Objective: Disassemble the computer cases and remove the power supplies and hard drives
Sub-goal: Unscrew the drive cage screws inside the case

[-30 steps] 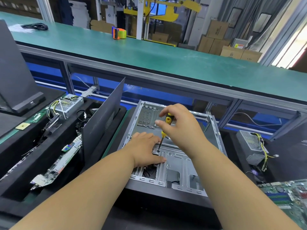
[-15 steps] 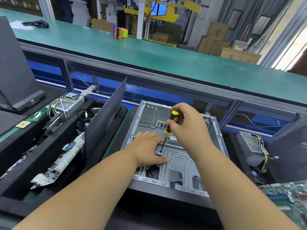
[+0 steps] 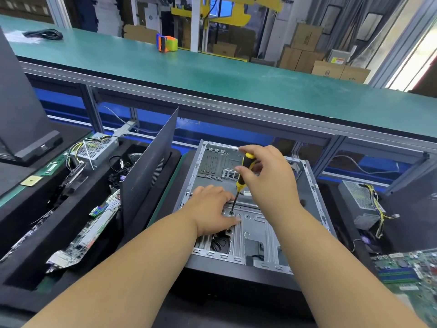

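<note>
Open computer case (image 3: 257, 233) is lying on its side on the dark work surface, centre of view, open face up, bare metal interior showing. Right hand (image 3: 267, 176) is pinching the black-and-yellow screwdriver (image 3: 243, 171) by its handle, thumb and fingers curled round the top. Screwdriver is standing nearly upright, tilted slightly, tip sitting in a screw (image 3: 230, 212) on the silver metal bracket plate (image 3: 253, 223) inside the case. Left hand (image 3: 212, 211) is resting palm-down on that plate just left of the screw, fingers straight and pressed together, fingertips lying beside the screwdriver tip.

Dark grey side panel (image 3: 146, 171) is leaning upright just left of the case, between it and the black tray (image 3: 30, 235) on the left. Tray is holding 1 power supply (image 3: 97, 147) with yellow wires at its far end, plus a circuit board (image 3: 85, 237) lying tilted toward the near end and loose black cables between. Another dark case (image 3: 21, 110) is standing at far left, only partly in frame.

Right of the open case, a 2nd power supply (image 3: 361, 202) with yellow wires is sitting well apart from it; a green motherboard (image 3: 409, 271) is lying near the bottom right corner. No hard drive can be picked out.

Green conveyor bench (image 3: 212, 74) is running across behind, with an orange-green tape dispenser (image 3: 166, 42) and a coiled black cable (image 3: 43, 34) on it. Cardboard boxes (image 3: 307, 48) are stacked beyond.
</note>
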A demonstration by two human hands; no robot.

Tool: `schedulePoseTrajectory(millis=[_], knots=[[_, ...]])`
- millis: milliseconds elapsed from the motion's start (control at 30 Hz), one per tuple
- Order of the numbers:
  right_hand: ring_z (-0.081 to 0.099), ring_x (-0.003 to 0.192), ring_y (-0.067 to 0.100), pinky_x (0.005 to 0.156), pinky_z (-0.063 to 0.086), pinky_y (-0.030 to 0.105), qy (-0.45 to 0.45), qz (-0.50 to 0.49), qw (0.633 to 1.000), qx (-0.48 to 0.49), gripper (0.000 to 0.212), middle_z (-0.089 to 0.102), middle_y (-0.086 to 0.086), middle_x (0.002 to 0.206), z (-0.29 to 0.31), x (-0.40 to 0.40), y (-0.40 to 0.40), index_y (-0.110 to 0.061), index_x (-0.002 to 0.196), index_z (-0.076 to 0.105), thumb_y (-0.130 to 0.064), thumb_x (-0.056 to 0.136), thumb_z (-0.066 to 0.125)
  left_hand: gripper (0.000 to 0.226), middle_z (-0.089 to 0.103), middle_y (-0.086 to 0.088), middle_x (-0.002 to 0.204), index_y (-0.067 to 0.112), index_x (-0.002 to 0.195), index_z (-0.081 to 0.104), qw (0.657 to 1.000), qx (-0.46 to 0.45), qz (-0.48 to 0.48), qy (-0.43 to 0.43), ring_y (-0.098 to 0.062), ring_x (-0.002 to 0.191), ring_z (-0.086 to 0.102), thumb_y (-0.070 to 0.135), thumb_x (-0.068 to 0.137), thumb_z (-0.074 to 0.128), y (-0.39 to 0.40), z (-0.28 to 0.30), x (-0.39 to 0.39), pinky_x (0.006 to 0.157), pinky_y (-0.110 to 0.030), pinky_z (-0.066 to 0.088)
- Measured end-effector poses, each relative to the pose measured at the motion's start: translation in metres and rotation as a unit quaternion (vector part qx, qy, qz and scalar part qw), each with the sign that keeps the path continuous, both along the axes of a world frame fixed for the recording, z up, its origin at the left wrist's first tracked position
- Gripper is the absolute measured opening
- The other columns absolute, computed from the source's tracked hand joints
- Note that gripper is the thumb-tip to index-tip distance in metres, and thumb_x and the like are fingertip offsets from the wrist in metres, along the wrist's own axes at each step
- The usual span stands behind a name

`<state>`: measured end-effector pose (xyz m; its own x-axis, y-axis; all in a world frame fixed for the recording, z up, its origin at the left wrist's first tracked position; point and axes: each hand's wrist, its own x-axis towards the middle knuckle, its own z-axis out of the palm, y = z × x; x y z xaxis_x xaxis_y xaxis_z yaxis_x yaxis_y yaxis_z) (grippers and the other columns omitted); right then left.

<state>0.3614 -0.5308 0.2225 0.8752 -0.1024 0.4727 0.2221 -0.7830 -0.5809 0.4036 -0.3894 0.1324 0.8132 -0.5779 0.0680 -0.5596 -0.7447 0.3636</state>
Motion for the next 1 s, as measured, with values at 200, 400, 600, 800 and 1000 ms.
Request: schedulePoseTrajectory(millis=[200, 400, 600, 800, 1000], knots=[[0.062, 0.09, 0.007, 0.082, 0.053, 0.035, 0.042, 0.03, 0.997, 0.058, 0.03, 0.063, -0.015, 0.097, 0.0001, -0.0037, -0.0015, -0.03, 0.11, 0.055, -0.015, 0.09, 0.07, 0.051, 0.044, 0.013, 0.093, 0.032, 0.127, 0.053, 1.0, 0.0, -0.003, 0.002, -0.011, 0.094, 0.036, 0.064, 0.087, 0.052, 0.0004, 0.0007, 0.0006, 0.094, -0.035, 0.032], [0.059, 0.091, 0.008, 0.082, 0.053, 0.037, 0.035, 0.057, 0.995, 0.074, 0.027, 0.061, -0.012, 0.101, -0.002, -0.0059, -0.0015, -0.028, 0.106, 0.055, -0.007, 0.09, 0.06, 0.054, 0.042, 0.014, 0.095, 0.034, 0.135, 0.05, 1.0, -0.003, -0.006, 0.011, -0.01, 0.096, 0.035, 0.061, 0.088, 0.054, 0.0011, 0.0008, 0.0008, 0.095, -0.033, 0.03], [0.049, 0.088, 0.002, 0.075, 0.038, 0.016, -0.056, 0.017, 0.998, 0.035, 0.021, 0.052, -0.009, 0.096, -0.0052, -0.0055, -0.0001, -0.02, 0.096, 0.062, -0.013, 0.079, 0.071, 0.04, 0.045, 0.011, 0.096, 0.033, 0.126, 0.053, 1.0, -0.003, -0.005, 0.02, -0.015, 0.099, 0.041, 0.05, 0.089, 0.058, 0.0012, 0.0029, 0.0001, 0.094, -0.034, 0.03], [0.052, 0.082, 0.004, 0.073, 0.043, 0.014, -0.066, -0.01, 0.997, 0.049, 0.022, 0.049, -0.01, 0.097, -0.0079, -0.0025, 0.0027, -0.023, 0.099, 0.067, -0.023, 0.081, 0.08, 0.039, 0.045, 0.01, 0.095, 0.033, 0.129, 0.053, 1.0, 0.003, -0.008, 0.03, -0.013, 0.095, 0.037, 0.039, 0.091, 0.056, 0.0013, 0.0052, 0.0006, 0.091, -0.033, 0.028], [0.055, 0.079, 0.005, 0.078, 0.049, 0.023, -0.046, 0.014, 0.997, 0.062, 0.029, 0.054, -0.013, 0.096, -0.005, -0.0007, 0.0038, -0.026, 0.11, 0.071, -0.012, 0.085, 0.075, 0.012, 0.043, 0.009, 0.089, 0.03, 0.101, 0.053, 0.999, 0.011, -0.011, 0.028, -0.019, 0.096, 0.042, 0.03, 0.089, 0.053, 0.0006, 0.0057, 0.0007, 0.084, -0.034, 0.029]])
